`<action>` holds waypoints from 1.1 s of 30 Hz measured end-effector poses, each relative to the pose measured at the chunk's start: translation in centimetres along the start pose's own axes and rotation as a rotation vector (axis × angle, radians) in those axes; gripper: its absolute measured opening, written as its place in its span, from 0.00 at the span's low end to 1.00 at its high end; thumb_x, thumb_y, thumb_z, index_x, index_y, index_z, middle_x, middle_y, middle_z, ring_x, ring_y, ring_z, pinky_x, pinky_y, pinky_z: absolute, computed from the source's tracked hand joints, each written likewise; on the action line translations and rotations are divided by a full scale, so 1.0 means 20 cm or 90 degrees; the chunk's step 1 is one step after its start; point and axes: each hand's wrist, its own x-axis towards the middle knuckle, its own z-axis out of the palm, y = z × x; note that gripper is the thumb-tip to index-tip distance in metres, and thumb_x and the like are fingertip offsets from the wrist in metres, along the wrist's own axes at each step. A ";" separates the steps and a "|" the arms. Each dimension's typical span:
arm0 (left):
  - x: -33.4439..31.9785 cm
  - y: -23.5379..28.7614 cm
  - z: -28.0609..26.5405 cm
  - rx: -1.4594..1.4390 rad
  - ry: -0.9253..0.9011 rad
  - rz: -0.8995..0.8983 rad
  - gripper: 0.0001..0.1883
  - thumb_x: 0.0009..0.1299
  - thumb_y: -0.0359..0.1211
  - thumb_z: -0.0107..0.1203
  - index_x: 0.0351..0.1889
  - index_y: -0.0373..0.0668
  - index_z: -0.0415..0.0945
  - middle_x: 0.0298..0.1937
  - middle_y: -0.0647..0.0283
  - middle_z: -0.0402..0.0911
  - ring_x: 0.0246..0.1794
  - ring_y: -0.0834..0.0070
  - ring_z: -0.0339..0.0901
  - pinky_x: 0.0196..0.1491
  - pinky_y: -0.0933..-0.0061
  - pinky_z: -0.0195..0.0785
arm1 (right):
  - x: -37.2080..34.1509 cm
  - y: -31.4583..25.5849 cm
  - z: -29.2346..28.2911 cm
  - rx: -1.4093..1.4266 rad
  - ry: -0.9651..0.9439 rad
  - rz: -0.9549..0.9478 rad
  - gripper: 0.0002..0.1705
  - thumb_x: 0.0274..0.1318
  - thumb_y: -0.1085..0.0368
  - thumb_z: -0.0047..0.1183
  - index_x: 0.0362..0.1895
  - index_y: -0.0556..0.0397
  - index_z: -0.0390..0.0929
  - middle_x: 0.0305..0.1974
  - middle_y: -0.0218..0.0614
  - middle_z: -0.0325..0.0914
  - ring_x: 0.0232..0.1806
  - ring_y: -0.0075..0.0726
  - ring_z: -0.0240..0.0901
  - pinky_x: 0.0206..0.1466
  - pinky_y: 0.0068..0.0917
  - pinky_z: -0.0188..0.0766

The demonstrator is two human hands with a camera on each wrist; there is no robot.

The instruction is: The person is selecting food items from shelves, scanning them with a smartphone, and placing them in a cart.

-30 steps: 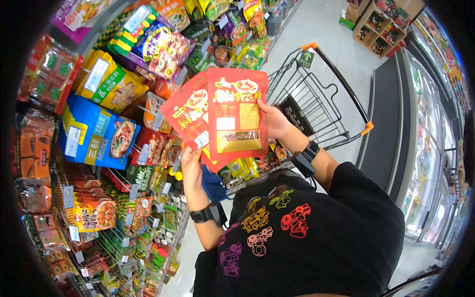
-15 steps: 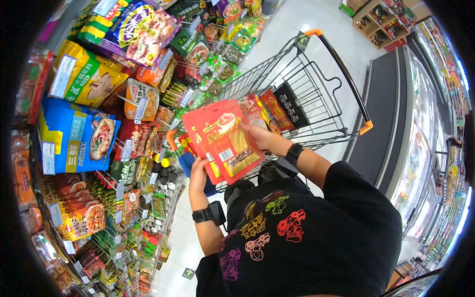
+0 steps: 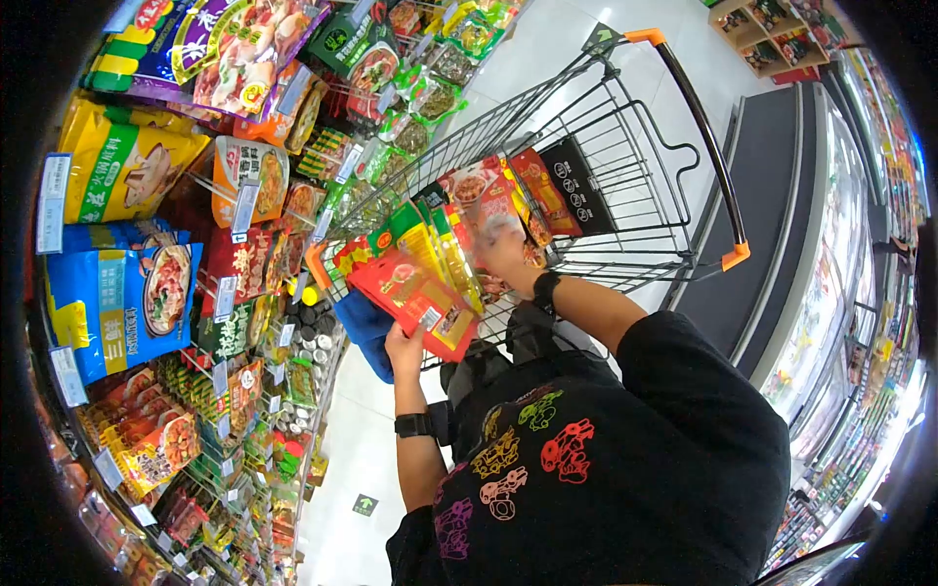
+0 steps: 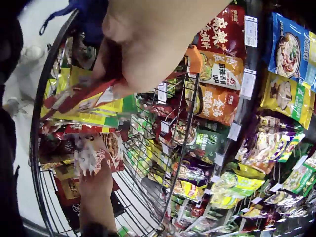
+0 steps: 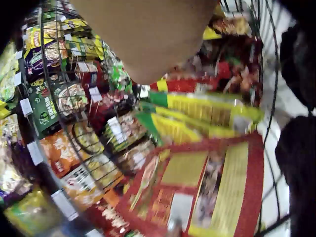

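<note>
My left hand [image 3: 405, 350] grips the lower edge of red food packets [image 3: 430, 311], holding them tilted over the near end of the shopping cart. Their gold and red backs with a white label show large in the right wrist view. My right hand [image 3: 506, 256], blurred in the head view, reaches into the cart. In the left wrist view its fingers pinch the end of a red and white food packet [image 4: 112, 148] with a bowl picture. Between the hands, yellow and green packets [image 3: 418, 244] stand in the cart, partly hidden by the red ones.
The wire shopping cart [image 3: 645, 234] has a black bar handle [image 3: 696, 127] with orange ends. A red packet [image 3: 543, 195] leans by a black sign [image 3: 575, 186] inside it. Shelves of food packets, among them a blue one [image 3: 122, 303], line the left; a freezer case [image 3: 811, 254] runs along the right.
The red packets moved down and left in my left hand, over the cart. My right hand let go of them and moved down into the cart. The view shifted, showing more of the cart.
</note>
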 end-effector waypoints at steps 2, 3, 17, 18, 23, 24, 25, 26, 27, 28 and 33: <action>-0.04 0.11 0.01 0.149 0.034 0.005 0.12 0.56 0.22 0.53 0.40 0.34 0.74 0.37 0.64 0.78 0.35 0.80 0.74 0.40 0.78 0.66 | 0.05 0.03 -0.19 -0.016 0.125 0.014 0.34 0.42 0.50 0.54 0.51 0.55 0.58 0.50 0.58 0.61 0.47 0.62 0.63 0.47 0.47 0.64; -0.03 0.08 0.00 0.124 0.056 0.037 0.11 0.55 0.25 0.54 0.37 0.36 0.76 0.34 0.61 0.80 0.34 0.79 0.75 0.40 0.76 0.66 | 0.12 0.08 -0.19 0.012 0.122 0.069 0.34 0.45 0.49 0.52 0.50 0.58 0.59 0.49 0.59 0.60 0.48 0.63 0.61 0.48 0.48 0.62; -0.02 0.45 -0.08 0.080 0.105 0.116 0.12 0.55 0.24 0.52 0.39 0.36 0.75 0.37 0.58 0.79 0.34 0.74 0.76 0.39 0.75 0.67 | 0.21 0.06 -0.16 0.225 0.051 -0.391 0.09 0.47 0.64 0.49 0.22 0.56 0.71 0.32 0.35 0.72 0.31 0.35 0.70 0.31 0.30 0.65; -0.02 0.52 -0.06 0.158 0.125 0.182 0.13 0.55 0.24 0.52 0.40 0.37 0.75 0.39 0.56 0.78 0.36 0.70 0.76 0.40 0.74 0.67 | 0.17 0.04 -0.19 0.291 -0.030 -0.359 0.08 0.48 0.64 0.48 0.23 0.55 0.71 0.31 0.33 0.71 0.30 0.32 0.69 0.31 0.27 0.65; -0.14 0.92 0.16 0.530 0.173 0.443 0.07 0.56 0.29 0.48 0.31 0.38 0.74 0.51 0.51 0.71 0.52 0.58 0.69 0.49 0.59 0.63 | -0.19 -0.21 -0.48 0.626 -0.385 -0.234 0.07 0.52 0.66 0.43 0.31 0.56 0.72 0.33 0.29 0.69 0.36 0.24 0.65 0.37 0.22 0.63; -0.17 0.97 0.22 0.639 0.173 0.495 0.06 0.56 0.30 0.48 0.28 0.39 0.73 0.52 0.50 0.70 0.54 0.58 0.67 0.51 0.56 0.61 | -0.26 -0.27 -0.50 0.675 -0.403 -0.216 0.08 0.53 0.68 0.42 0.33 0.56 0.73 0.34 0.28 0.69 0.37 0.24 0.65 0.38 0.21 0.63; -0.19 0.99 0.28 0.640 0.163 0.539 0.07 0.57 0.31 0.48 0.29 0.39 0.74 0.52 0.50 0.70 0.55 0.58 0.66 0.52 0.55 0.60 | -0.37 -0.39 -0.60 0.749 -0.433 -0.135 0.10 0.54 0.71 0.40 0.39 0.55 0.72 0.40 0.28 0.70 0.40 0.24 0.66 0.42 0.22 0.64; -0.22 0.99 0.33 0.643 0.154 0.583 0.07 0.57 0.31 0.47 0.29 0.40 0.74 0.52 0.49 0.69 0.55 0.58 0.65 0.52 0.53 0.59 | -0.41 -0.44 -0.64 0.784 -0.398 -0.166 0.11 0.55 0.71 0.40 0.41 0.55 0.72 0.41 0.28 0.71 0.42 0.24 0.66 0.43 0.23 0.65; -0.23 0.99 0.36 0.648 0.143 0.626 0.08 0.57 0.32 0.47 0.30 0.40 0.74 0.53 0.49 0.69 0.56 0.58 0.65 0.53 0.52 0.58 | -0.43 -0.48 -0.67 0.819 -0.365 -0.196 0.12 0.55 0.71 0.40 0.43 0.54 0.71 0.42 0.28 0.71 0.43 0.23 0.66 0.44 0.23 0.65; -0.24 1.01 0.37 0.627 0.127 0.630 0.08 0.57 0.32 0.47 0.30 0.39 0.74 0.53 0.48 0.68 0.56 0.57 0.64 0.53 0.52 0.58 | -0.46 -0.50 -0.70 0.856 -0.333 -0.227 0.13 0.55 0.71 0.41 0.45 0.53 0.70 0.44 0.29 0.71 0.44 0.23 0.66 0.44 0.23 0.65; -0.26 1.05 0.34 0.435 0.051 0.584 0.09 0.55 0.27 0.47 0.33 0.38 0.73 0.51 0.46 0.69 0.50 0.54 0.69 0.48 0.58 0.64 | -0.45 -0.48 -0.87 0.854 -0.361 -0.214 0.11 0.55 0.68 0.43 0.43 0.56 0.70 0.51 0.38 0.66 0.50 0.29 0.64 0.51 0.28 0.62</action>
